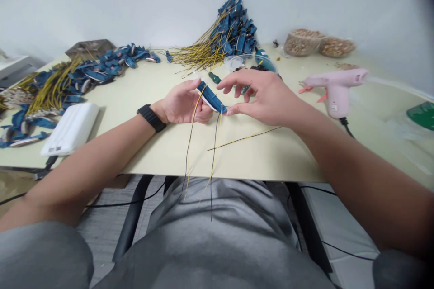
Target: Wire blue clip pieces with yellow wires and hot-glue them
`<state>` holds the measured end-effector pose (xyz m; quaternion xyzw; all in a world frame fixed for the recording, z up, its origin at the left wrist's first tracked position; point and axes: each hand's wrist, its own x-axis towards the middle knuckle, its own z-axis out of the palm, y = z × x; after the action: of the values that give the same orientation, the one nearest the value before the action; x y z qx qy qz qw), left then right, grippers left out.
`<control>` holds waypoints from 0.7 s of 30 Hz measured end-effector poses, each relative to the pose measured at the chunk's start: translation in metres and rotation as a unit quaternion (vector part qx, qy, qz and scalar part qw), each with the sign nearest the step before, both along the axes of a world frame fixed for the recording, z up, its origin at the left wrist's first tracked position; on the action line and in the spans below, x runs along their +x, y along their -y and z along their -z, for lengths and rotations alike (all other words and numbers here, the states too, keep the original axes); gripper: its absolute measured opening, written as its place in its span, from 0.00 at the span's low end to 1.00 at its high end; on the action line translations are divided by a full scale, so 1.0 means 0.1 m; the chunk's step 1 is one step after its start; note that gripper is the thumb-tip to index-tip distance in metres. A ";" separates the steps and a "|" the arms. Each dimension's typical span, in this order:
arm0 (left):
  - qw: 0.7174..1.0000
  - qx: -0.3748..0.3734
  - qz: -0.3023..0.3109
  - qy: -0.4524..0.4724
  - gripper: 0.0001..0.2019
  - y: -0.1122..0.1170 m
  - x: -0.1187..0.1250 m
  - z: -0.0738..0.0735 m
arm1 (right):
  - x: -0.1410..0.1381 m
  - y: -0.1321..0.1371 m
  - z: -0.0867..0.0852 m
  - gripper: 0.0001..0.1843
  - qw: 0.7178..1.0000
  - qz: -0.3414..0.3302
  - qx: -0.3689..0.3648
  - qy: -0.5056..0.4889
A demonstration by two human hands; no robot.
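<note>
My left hand [185, 102] grips a small blue piece [210, 97] with a pale, curved underside, holding it tilted above the table. From both ends of the piece, thin yellow-and-black wires [190, 142] hang down over the table's front edge. My right hand [259, 94] is at the piece's lower right end, thumb tip beside or touching it. Its index finger points toward the piece and stands apart from the thumb; the other fingers are bent. Another loose yellow-and-black wire [246, 137] lies on the table under my right hand.
Blue wired pieces form a tall heap [233, 31] at the back and a long pile [98, 69] at left. A white power bank [72, 128] lies left. At right are a pink glue gun [334, 85] and bags of brownish bits [303, 42]. A clear tub [233, 59] stands behind my hands.
</note>
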<state>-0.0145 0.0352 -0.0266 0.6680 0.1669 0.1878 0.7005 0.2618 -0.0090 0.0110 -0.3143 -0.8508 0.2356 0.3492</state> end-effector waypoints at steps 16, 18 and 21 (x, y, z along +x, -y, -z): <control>1.000 -0.010 -0.004 0.002 0.47 -0.02 -0.04 0.04 | 0.02 0.02 0.01 0.24 1.000 0.004 0.003 -0.002; 1.000 -0.025 -0.017 0.004 0.47 -0.02 -0.05 0.05 | 0.03 0.02 0.01 0.24 1.000 0.007 0.006 0.002; 0.998 -0.053 -0.027 -0.001 0.48 -0.02 -0.05 0.05 | 0.03 0.01 0.02 0.25 1.000 0.009 0.006 0.005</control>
<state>-0.0191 0.0369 -0.0321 0.6253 0.1948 0.1971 0.7295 0.2651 -0.0101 0.0092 -0.3211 -0.8510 0.2262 0.3486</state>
